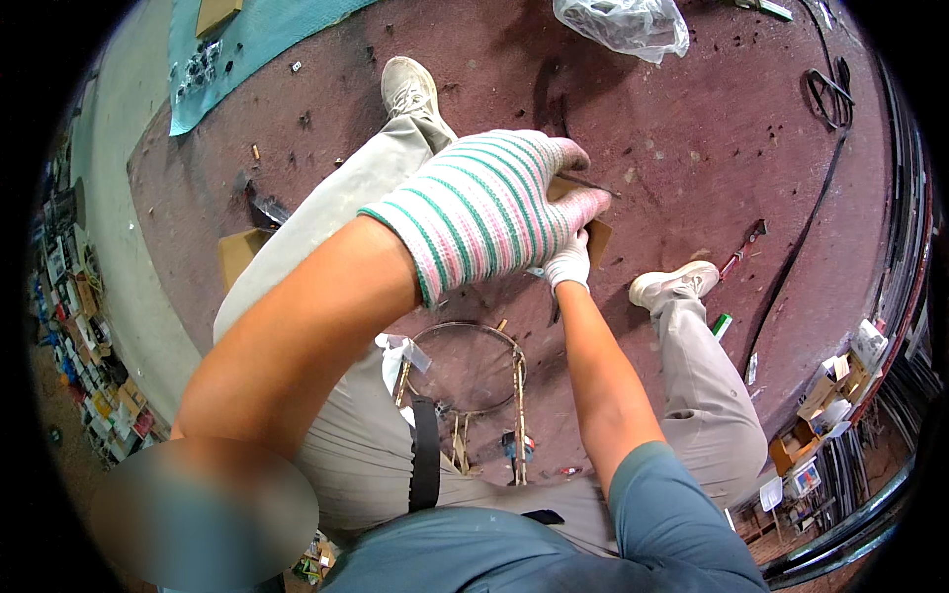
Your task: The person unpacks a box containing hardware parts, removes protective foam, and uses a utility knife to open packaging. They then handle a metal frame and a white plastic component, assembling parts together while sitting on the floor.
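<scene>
My left hand [494,206], in a white knitted glove with green and pink stripes, is closed high in the middle of the view. Its thumb and fingertips pinch a thin dark strip [591,186]. Just below and behind it my right hand [569,261], in a white glove, grips a brown cardboard piece [599,242]. The left hand covers much of this piece and most of the right fingers, so its full shape stays hidden.
A round-seated stool or frame [519,395] stands between my legs. Clear plastic wrap [628,25], a red-handled tool [739,252] and a black cord [806,237] lie on the reddish floor. A teal mat [267,35] is at far left, another cardboard piece [237,255] by my left leg.
</scene>
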The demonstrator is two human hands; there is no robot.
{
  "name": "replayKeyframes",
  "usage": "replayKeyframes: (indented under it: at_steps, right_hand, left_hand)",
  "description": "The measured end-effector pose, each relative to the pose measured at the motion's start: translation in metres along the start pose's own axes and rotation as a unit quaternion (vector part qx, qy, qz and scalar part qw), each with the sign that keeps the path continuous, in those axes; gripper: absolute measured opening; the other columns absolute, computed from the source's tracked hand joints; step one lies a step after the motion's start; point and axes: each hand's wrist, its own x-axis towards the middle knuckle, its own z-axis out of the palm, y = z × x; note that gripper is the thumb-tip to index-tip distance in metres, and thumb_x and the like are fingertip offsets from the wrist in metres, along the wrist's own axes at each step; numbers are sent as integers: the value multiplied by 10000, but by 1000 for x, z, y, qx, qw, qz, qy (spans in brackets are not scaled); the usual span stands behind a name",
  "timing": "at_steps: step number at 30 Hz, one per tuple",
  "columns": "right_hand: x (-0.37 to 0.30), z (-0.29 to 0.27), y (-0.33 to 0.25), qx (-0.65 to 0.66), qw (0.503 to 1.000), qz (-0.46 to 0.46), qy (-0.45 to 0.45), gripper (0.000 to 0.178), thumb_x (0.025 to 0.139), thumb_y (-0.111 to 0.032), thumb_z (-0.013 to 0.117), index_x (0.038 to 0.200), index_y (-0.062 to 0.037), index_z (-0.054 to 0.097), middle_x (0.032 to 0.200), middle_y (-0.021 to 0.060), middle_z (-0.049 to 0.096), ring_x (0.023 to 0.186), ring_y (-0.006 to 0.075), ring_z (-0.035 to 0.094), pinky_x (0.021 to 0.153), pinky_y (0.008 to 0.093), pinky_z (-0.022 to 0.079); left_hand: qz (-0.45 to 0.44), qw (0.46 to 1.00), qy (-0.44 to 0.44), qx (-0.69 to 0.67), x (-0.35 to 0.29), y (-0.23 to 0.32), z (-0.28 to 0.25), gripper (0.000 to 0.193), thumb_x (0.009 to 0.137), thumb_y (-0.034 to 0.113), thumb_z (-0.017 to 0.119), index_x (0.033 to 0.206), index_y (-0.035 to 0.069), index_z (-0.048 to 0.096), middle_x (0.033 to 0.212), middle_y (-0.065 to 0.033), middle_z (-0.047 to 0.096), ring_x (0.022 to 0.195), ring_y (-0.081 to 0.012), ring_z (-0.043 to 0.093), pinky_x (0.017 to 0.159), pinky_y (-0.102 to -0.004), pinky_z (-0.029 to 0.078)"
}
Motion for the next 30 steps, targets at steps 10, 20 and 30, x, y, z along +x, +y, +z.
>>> replayKeyframes:
  at_steps: [10, 20, 30]
  right_hand:
    - [-6, -89, -88, -268, 948, 6, -170, 494, 761, -411, 777, 1105, -62, 713, 1168, 187, 682, 1099, 317, 656, 936, 402, 525]
    - [-25, -77, -59, -275, 945, -103, -142, 745, 761, -211, 776, 1387, -33, 414, 1364, 213, 541, 1197, 325, 582, 1000, 383, 482]
    - [26, -19, 7, -231, 950, -156, -140, 587, 803, -119, 686, 1327, 12, 457, 1318, 245, 546, 1153, 393, 592, 952, 427, 515]
  left_hand:
    - [-5, 1000, 11, -15, 3, 9, -4, 416, 935, 302, 638, 1217, -3, 624, 997, -161, 719, 940, -220, 706, 839, -313, 544]
    - [10, 997, -16, -71, 1, 3, 16, 419, 916, 264, 678, 1219, -20, 625, 1002, -181, 717, 934, -218, 695, 842, -323, 537]
    - [7, 1000, -7, -17, 6, 6, 14, 414, 924, 269, 670, 1224, -13, 621, 1012, -173, 718, 950, -217, 694, 849, -320, 541]
